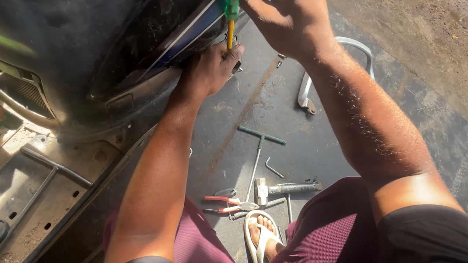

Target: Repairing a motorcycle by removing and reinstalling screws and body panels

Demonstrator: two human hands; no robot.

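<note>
We grip the green-handled screwdriver point(230, 11) in our right hand point(283, 3) | left hand point(209, 70) cupped under scooter panel point(110, 45) | pliers point(226, 202) on floor point(280, 106)

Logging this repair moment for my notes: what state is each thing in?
Right hand: gripping the green-and-yellow-handled screwdriver, upright.
Left hand: pressed under the dark scooter body panel.
Red-handled pliers: lying on the floor, handles apart.
Grey hammer: lying flat.
T-handle wrench: lying flat.
</note>
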